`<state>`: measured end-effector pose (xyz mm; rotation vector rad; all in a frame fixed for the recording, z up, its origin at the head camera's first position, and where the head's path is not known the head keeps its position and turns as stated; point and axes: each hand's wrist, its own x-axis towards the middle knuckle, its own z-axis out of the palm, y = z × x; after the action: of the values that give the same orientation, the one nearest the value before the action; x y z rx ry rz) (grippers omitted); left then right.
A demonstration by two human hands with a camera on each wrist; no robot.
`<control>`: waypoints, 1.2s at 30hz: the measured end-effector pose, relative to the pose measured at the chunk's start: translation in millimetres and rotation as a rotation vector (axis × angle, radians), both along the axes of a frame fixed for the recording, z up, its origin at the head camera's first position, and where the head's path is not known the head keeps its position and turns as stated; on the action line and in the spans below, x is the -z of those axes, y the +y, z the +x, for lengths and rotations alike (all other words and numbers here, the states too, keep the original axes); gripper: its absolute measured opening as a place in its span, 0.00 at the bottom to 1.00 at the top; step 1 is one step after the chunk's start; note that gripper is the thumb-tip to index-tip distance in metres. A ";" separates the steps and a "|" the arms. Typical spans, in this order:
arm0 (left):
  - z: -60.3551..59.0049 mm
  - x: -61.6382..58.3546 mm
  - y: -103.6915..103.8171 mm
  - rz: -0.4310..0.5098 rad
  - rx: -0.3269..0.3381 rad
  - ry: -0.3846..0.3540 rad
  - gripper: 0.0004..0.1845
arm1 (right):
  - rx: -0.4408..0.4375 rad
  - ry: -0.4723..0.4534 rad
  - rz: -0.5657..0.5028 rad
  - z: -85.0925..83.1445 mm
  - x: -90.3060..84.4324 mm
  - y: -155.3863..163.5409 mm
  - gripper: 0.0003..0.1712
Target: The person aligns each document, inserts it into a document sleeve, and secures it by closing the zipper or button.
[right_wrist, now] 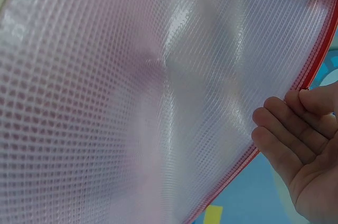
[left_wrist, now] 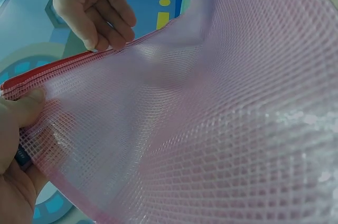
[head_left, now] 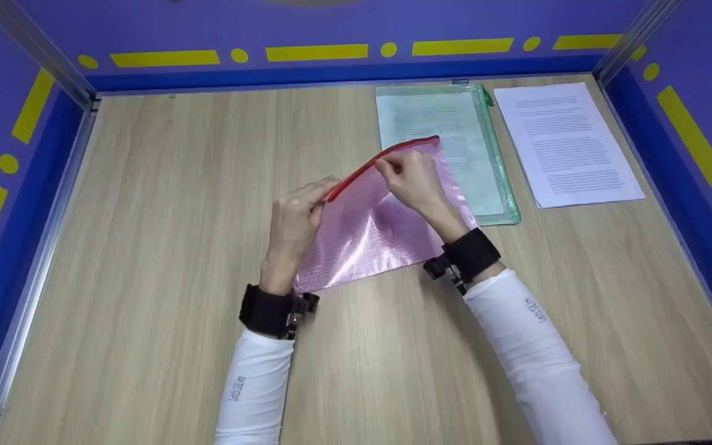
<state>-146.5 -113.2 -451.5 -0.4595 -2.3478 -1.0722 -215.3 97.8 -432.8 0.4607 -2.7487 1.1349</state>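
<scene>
A pink translucent mesh zip pouch [head_left: 362, 247] is held up above the table, its red zipper [head_left: 356, 175] along the top edge. My left hand [head_left: 294, 228] grips the pouch corner at the zipper's left end; the left wrist view shows the thumb [left_wrist: 29, 105] on the near face. Partway along the zipper, my right hand [head_left: 416, 180] pinches it between thumb and forefinger. In the right wrist view the other fingers of that right hand [right_wrist: 311, 145] are loosely curled beside the mesh. Whatever lies between the pinching fingertips is hidden.
A green zip pouch [head_left: 498, 185] with printed paper inside lies behind the pink pouch, partly covered by it in view. To its right lies a stack of printed sheets [head_left: 578, 179]. Blue-purple panels [head_left: 331, 25] border the wooden table [head_left: 164, 247] at the back and both sides.
</scene>
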 end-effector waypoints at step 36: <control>-1.0 -0.3 -12.7 0.045 0.015 0.047 0.15 | 0.108 0.006 0.061 -24.0 8.2 46.7 0.14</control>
<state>-147.5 -125.9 -451.3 -0.4814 -2.2783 -1.1072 -239.3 144.4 -440.9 0.3169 -2.7718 1.0253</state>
